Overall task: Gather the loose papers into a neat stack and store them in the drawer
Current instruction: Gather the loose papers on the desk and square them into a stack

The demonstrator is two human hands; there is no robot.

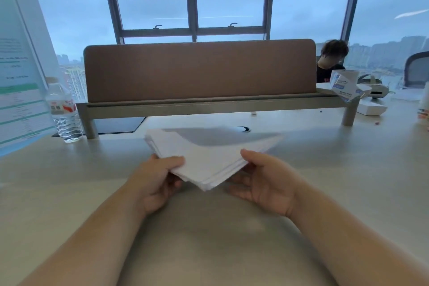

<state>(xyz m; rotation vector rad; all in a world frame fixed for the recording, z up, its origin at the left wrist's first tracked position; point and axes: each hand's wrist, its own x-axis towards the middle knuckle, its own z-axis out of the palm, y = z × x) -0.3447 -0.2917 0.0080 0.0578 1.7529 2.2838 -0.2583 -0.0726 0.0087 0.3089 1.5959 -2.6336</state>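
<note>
The pale worktop [348, 169] spreads wide on every side of both hands, and the stretch between the forearms and the body is bare, so there is free room to lower, tap or turn the load. Beyond the hands, across the far side, a brown divider panel [199, 72] stands on a raised shelf; it closes off forward travel but sits well past the fingertips. A water bottle [62, 111] stands far out to the left of the left hand, and small cartons [346, 86] lie far out beyond the right hand; neither is near the working space.

The stack of papers [209, 155] is held just above the worktop between the two hands, reaching away from them toward the divider. It lies cornerwise: one corner points back at the person, between the wrists, and its sheet edges are stepped, not flush, so I judge the squaring-up unfinished. The left hand [160, 181] grips the left near edge, thumb on top and fingers curled beneath. The right hand [262, 181] holds the right near edge the same way, thumb over, fingers under. Both are equally close to the stack.

No drawer shows in view, so which way the stack must travel cannot be told.
</note>
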